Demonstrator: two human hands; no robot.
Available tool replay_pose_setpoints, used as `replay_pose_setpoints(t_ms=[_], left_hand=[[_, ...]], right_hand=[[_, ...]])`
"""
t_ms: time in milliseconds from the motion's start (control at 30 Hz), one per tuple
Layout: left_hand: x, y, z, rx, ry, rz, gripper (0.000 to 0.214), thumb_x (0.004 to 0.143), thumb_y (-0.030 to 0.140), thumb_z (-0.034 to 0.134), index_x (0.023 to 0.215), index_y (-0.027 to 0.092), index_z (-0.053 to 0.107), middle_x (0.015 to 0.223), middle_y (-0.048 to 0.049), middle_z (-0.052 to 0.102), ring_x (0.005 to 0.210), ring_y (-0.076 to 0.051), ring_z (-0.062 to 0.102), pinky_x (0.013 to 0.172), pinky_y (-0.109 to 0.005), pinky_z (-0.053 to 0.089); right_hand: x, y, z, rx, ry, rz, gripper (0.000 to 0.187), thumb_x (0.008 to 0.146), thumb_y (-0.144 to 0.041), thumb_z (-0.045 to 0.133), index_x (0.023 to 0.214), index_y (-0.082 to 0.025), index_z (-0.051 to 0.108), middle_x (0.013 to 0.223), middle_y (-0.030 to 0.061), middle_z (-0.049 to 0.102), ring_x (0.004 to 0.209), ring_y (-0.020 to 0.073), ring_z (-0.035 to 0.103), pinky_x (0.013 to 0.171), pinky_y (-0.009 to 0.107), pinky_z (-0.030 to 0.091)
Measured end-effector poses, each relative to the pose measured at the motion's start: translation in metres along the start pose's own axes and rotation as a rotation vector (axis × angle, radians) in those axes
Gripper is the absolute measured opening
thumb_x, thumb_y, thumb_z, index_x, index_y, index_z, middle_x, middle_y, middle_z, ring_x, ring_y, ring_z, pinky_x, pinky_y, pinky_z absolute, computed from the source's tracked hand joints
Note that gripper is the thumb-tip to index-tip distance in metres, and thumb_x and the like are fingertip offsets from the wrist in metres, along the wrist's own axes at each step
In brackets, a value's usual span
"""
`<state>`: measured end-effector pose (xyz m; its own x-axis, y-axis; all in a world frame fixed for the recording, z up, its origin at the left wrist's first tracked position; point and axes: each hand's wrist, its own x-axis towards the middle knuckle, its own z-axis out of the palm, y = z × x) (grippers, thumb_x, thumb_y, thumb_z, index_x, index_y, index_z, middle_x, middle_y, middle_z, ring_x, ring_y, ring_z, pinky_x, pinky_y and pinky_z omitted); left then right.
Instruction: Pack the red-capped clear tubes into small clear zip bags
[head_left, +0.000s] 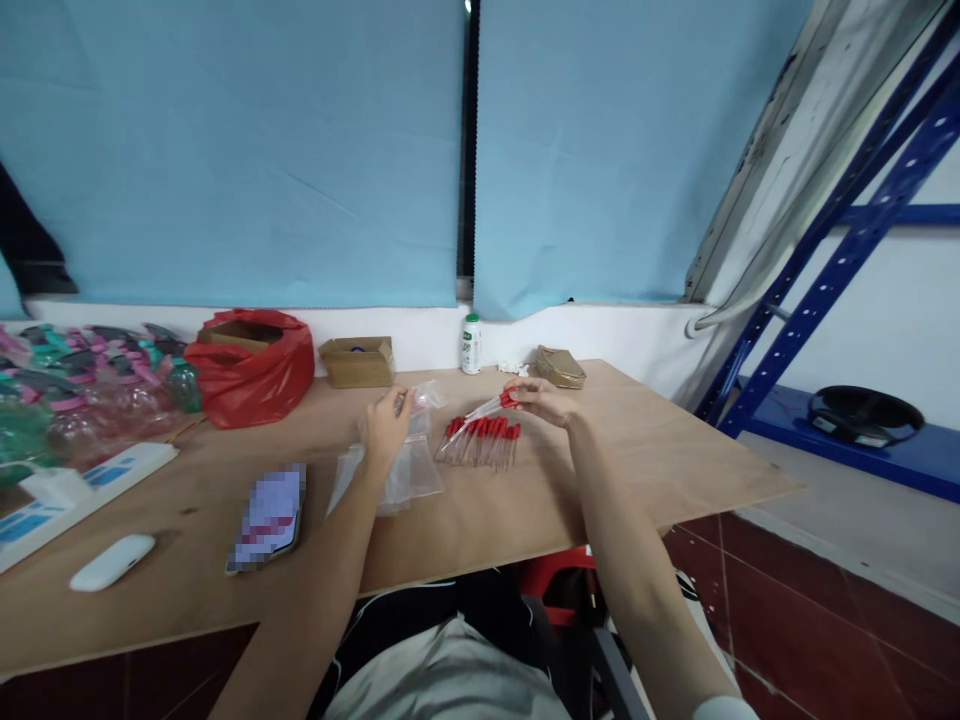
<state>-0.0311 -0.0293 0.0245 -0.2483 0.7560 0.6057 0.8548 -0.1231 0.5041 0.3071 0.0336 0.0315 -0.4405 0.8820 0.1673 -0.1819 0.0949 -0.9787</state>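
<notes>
My right hand (546, 400) pinches a few clear plastic droppers with red bulbs (491, 405) by their red ends, the clear stems pointing left. Below them a row of similar red-topped droppers (480, 445) lies on the table. My left hand (388, 430) is closed on a small clear plastic bag (425, 398), whose free part sticks out to the right of the fingers. Under and beside the left wrist, several flat clear bags (412, 472) are spread on the wood.
On the wooden table (510, 525) are a phone (268, 515), a white case (112, 562), a power strip (90, 495), spray bottles (82, 390), a red bag (259, 375), a cardboard box (358, 362), a white bottle (471, 345) and a brown package (560, 367). Blue shelving (847, 225) stands right.
</notes>
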Motion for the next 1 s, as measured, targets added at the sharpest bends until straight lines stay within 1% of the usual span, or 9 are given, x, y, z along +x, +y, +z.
replay_pose_setpoints(t_ms=[67, 167, 233, 333, 500, 600, 733, 933, 1000], left_hand=[[0.000, 0.001, 0.000, 0.011, -0.010, 0.001, 0.041, 0.104, 0.057, 0.047, 0.109, 0.028, 0.075, 0.092, -0.0083, 0.077, 0.082, -0.024, 0.065, 0.068, -0.030, 0.028], [0.000, 0.002, 0.001, 0.031, -0.017, 0.010, 0.041, 0.104, 0.057, 0.047, 0.110, 0.028, 0.075, 0.095, -0.0079, 0.077, 0.082, -0.024, 0.065, 0.068, -0.030, 0.028], [0.000, 0.001, 0.003, 0.033, -0.023, 0.022, 0.040, 0.103, 0.057, 0.048, 0.110, 0.028, 0.075, 0.095, -0.0078, 0.077, 0.082, -0.024, 0.065, 0.067, -0.030, 0.028], [0.001, -0.002, 0.007, -0.013, -0.030, 0.058, 0.038, 0.102, 0.057, 0.049, 0.107, 0.028, 0.075, 0.091, -0.0074, 0.076, 0.080, -0.024, 0.064, 0.068, -0.030, 0.030], [0.002, -0.007, 0.013, -0.098, -0.004, 0.110, 0.036, 0.101, 0.056, 0.052, 0.101, 0.028, 0.074, 0.082, -0.0065, 0.074, 0.076, -0.024, 0.064, 0.069, -0.030, 0.033], [0.002, -0.006, 0.013, -0.118, -0.001, 0.098, 0.034, 0.100, 0.054, 0.053, 0.101, 0.028, 0.074, 0.083, -0.0065, 0.074, 0.077, -0.025, 0.064, 0.069, -0.031, 0.034], [0.001, -0.004, 0.012, -0.148, -0.019, 0.074, 0.032, 0.100, 0.053, 0.055, 0.101, 0.028, 0.074, 0.085, -0.0070, 0.075, 0.083, -0.026, 0.066, 0.073, -0.031, 0.036], [0.001, -0.004, 0.012, -0.193, -0.043, 0.077, 0.030, 0.099, 0.053, 0.057, 0.104, 0.028, 0.072, 0.089, -0.0062, 0.075, 0.086, -0.026, 0.066, 0.075, -0.030, 0.037], [0.001, -0.004, 0.013, -0.182, -0.060, 0.078, 0.031, 0.099, 0.055, 0.057, 0.107, 0.028, 0.071, 0.094, -0.0060, 0.077, 0.086, -0.027, 0.066, 0.075, -0.031, 0.038]], right_hand=[[-0.006, 0.001, -0.015, -0.052, -0.028, 0.055, 0.039, 0.069, -0.030, 0.095, 0.101, -0.016, 0.077, 0.094, 0.0053, 0.077, 0.084, 0.0140, 0.070, 0.078, 0.026, 0.054], [-0.014, 0.004, -0.030, -0.141, -0.123, 0.146, 0.043, 0.068, -0.034, 0.096, 0.103, -0.015, 0.077, 0.093, 0.0060, 0.078, 0.080, 0.0130, 0.069, 0.072, 0.023, 0.053], [-0.017, 0.006, -0.032, -0.207, -0.179, 0.196, 0.047, 0.067, -0.035, 0.096, 0.105, -0.014, 0.078, 0.094, 0.0070, 0.078, 0.080, 0.0137, 0.070, 0.070, 0.023, 0.052], [-0.020, 0.006, -0.026, -0.275, -0.194, 0.241, 0.049, 0.066, -0.034, 0.097, 0.107, -0.014, 0.079, 0.097, 0.0084, 0.079, 0.083, 0.0155, 0.071, 0.071, 0.024, 0.054], [-0.019, 0.006, -0.013, -0.318, -0.123, 0.208, 0.045, 0.064, -0.026, 0.095, 0.104, -0.014, 0.079, 0.096, 0.0079, 0.079, 0.077, 0.0146, 0.070, 0.066, 0.024, 0.054], [-0.015, 0.010, -0.013, -0.340, -0.034, 0.175, 0.045, 0.060, -0.022, 0.095, 0.101, -0.015, 0.079, 0.092, 0.0067, 0.079, 0.071, 0.0140, 0.068, 0.062, 0.024, 0.054], [-0.010, 0.015, -0.015, -0.381, 0.062, 0.146, 0.043, 0.059, -0.018, 0.096, 0.097, -0.014, 0.076, 0.088, 0.0065, 0.079, 0.072, 0.0160, 0.070, 0.064, 0.026, 0.058], [-0.010, 0.017, -0.013, -0.431, 0.097, 0.159, 0.041, 0.056, -0.023, 0.099, 0.088, -0.013, 0.075, 0.078, 0.0052, 0.079, 0.064, 0.0148, 0.068, 0.058, 0.024, 0.057], [-0.010, 0.017, -0.013, -0.421, 0.108, 0.168, 0.041, 0.055, -0.023, 0.100, 0.085, -0.014, 0.074, 0.075, 0.0049, 0.078, 0.061, 0.0148, 0.068, 0.056, 0.024, 0.056]])
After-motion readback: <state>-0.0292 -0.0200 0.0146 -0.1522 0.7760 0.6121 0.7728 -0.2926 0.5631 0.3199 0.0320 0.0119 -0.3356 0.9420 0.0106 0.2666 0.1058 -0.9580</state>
